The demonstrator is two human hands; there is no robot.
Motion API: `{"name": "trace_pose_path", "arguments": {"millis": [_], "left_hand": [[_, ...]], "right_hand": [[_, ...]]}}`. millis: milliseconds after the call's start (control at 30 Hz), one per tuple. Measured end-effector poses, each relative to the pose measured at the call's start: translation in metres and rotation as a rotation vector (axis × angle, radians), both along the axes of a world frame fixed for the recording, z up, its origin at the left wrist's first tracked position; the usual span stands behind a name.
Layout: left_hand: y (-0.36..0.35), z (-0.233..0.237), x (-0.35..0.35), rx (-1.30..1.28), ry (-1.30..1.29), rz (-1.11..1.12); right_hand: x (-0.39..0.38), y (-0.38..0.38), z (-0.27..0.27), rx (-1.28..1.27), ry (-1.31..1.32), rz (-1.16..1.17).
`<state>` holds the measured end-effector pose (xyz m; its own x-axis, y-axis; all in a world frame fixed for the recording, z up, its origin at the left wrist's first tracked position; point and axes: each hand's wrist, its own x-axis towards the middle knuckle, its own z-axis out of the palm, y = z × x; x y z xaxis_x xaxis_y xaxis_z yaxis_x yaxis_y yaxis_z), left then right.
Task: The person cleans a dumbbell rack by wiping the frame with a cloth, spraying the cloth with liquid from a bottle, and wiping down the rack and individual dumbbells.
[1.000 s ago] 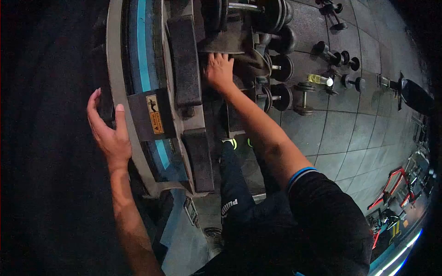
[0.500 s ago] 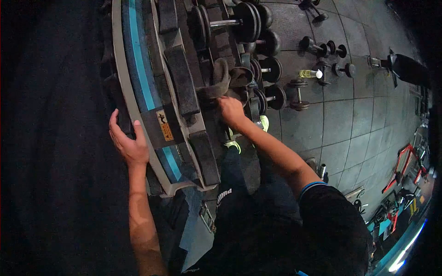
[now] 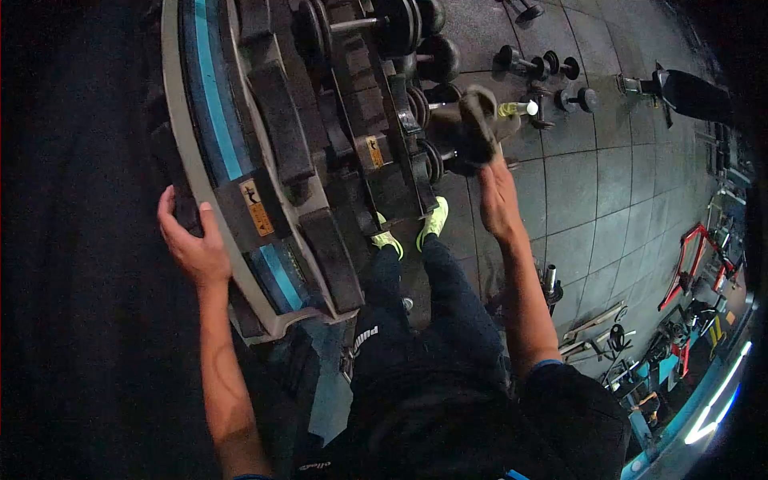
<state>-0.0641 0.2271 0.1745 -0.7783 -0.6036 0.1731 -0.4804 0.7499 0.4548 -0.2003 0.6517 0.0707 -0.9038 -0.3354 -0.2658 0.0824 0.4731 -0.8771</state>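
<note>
My left hand (image 3: 194, 250) is at the outer edge of the grey rack frame (image 3: 186, 140), its fingers and thumb apart and curved, with the thumb tip by the frame. A dark part of the rack shows between them. To the right, past the rack, my right hand (image 3: 500, 204) holds a dark, brownish looped item (image 3: 480, 112), blurred, perhaps a strap or belt. It hangs above the floor in front of some dumbbells. A blue stripe and a label (image 3: 256, 208) mark the rack's top.
Dumbbells (image 3: 372, 26) lie on the rack's lower tier (image 3: 384, 152). More dumbbells (image 3: 580, 100) and a bottle (image 3: 518, 108) are on the tiled floor (image 3: 584, 184). A bench (image 3: 692, 96) stands at the upper right, red frames (image 3: 688, 268) at the right.
My right hand has moved right, away from the rack, carrying the looped item off its lower tier. My left hand remains at the frame edge; the view has shifted slightly.
</note>
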Motion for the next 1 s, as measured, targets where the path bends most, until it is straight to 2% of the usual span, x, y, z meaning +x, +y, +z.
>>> {"name": "trace_pose_path", "arguments": {"millis": [100, 167, 233, 333, 467, 600, 700, 733, 867, 1000], "left_hand": [[-0.002, -0.002, 0.001, 0.001, 0.018, -0.015], [0.0, -0.004, -0.001, -0.006, 0.024, -0.007], [-0.001, -0.005, -0.001, 0.004, 0.015, -0.001], [0.001, -0.006, -0.001, 0.001, 0.011, 0.004], [-0.004, -0.009, 0.001, 0.014, 0.019, -0.019], [-0.004, -0.006, 0.001, -0.001, -0.012, -0.012], [-0.003, -0.006, -0.001, -0.025, -0.014, -0.019], [-0.003, -0.005, -0.002, -0.033, -0.019, -0.014], [-0.001, -0.004, -0.001, -0.02, -0.028, -0.01], [-0.001, -0.007, 0.0, -0.009, -0.018, 0.008]], "right_hand": [[-0.04, -0.025, -0.086, 0.036, -0.028, 0.143], [-0.062, -0.052, -0.174, 0.395, 0.215, 0.317], [-0.079, -0.086, -0.186, 0.579, 0.36, 0.391], [-0.095, -0.11, -0.21, 0.521, 0.496, 0.389], [-0.087, -0.093, -0.243, 0.311, 0.61, 0.454], [-0.071, -0.056, -0.212, 0.174, 0.234, 0.608], [-0.061, -0.059, -0.201, 0.274, 0.335, 0.557], [-0.066, -0.069, -0.209, 0.406, 0.289, 0.631], [-0.098, -0.107, -0.228, 0.458, 0.322, 0.548], [-0.102, -0.109, -0.25, 0.272, 0.537, 0.393]]}}
